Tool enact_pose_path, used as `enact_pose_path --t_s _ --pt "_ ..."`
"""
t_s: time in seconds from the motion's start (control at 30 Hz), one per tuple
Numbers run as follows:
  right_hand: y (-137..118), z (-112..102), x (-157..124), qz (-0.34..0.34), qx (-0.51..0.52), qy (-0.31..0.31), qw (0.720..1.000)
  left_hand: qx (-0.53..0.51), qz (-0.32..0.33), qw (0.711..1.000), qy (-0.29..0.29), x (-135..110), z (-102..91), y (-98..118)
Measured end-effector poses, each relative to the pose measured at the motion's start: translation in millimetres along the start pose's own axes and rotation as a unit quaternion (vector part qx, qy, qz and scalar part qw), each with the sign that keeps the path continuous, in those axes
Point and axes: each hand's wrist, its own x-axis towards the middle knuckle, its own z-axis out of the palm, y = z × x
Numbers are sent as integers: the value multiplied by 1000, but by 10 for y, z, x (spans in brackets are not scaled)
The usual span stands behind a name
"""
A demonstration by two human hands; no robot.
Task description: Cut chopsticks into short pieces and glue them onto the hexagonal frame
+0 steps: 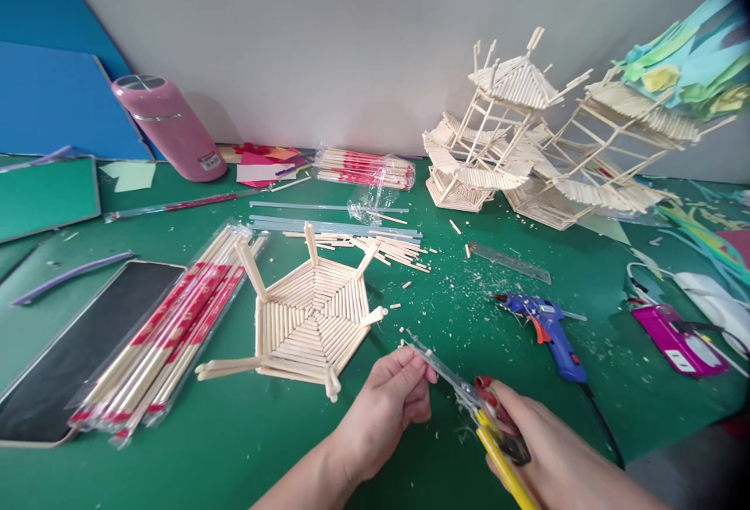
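Observation:
My left hand (394, 393) is closed in a pinch, with the small pale tip of a wooden stick (403, 344) showing at its fingertips. Against those fingers lie the metal blades of a pair of scissors (451, 379). My right hand (544, 436) grips the scissors' red, black and yellow handles; its fingers are partly hidden. Just beyond my left hand sits a hexagonal base of glued wooden sticks (316, 319), with short stick posts jutting out at its corners. Cut sticks (375, 244) and tiny offcuts are scattered behind it.
A blue hot glue gun (554, 330) lies at right, its cord trailing toward me. Stick pagoda models (498, 143) stand against the wall. Bagged sticks (176, 322) overlap a black board (76, 338) at left. A pink bottle (169, 127) and a magenta device (673, 338) flank the table.

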Motion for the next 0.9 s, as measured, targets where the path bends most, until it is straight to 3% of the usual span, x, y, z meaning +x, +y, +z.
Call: enact_pose_path --t_s 0.2,0.5,0.73,0.9 --pt "77 17 -29 -2 -97 58 994 168 59 983 40 -32 13 82" --pt "99 167 -31 -2 -171 100 980 215 73 969 93 -36 143 66" --pt "46 135 -71 -11 -96 104 990 327 132 931 96 -71 140 22" --pt "2 80 -131 -15 -6 43 999 423 150 888 100 -120 157 34"
